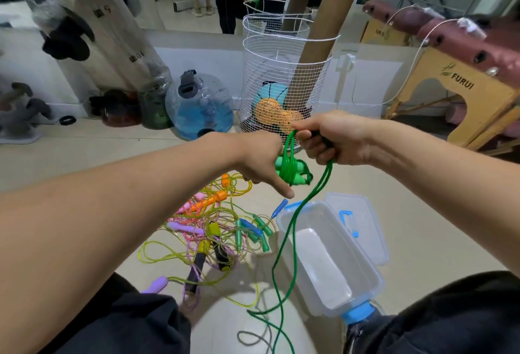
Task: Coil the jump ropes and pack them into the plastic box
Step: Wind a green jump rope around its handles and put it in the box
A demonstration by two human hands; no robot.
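the green jump rope (292, 169) is up in the air between both hands, above the floor and just beyond the open plastic box (323, 258). the left hand (261, 156) grips the two green handles held side by side, fingers curled round them, with a few turns of cord already wound across them. the right hand (329, 140) is clamped on the cord just beside the handles, its fingers closed round a doubled length that loops up over the bundle. from there the rest of the cord hangs down in two strands, crosses in front of the box's near corner and trails loose onto the floor between the person's knees.

so the step in hand looks like the coiling of this one rope, roughly at its start: only a few wraps are on and a long tail is free. the next move probably calls for the right hand to carry the cord round the handles again and again, feeding slack through the fingers with steady tension so the turns lie snug, while the left hand keeps the handles together. the tail end will need tucking before the bundle goes down into the box, which holds nothing yet.

the pile of ropes (213, 230) lies tangled on the floor left of the box, not yet coiled. the box lid (363, 227) lies just behind the box.
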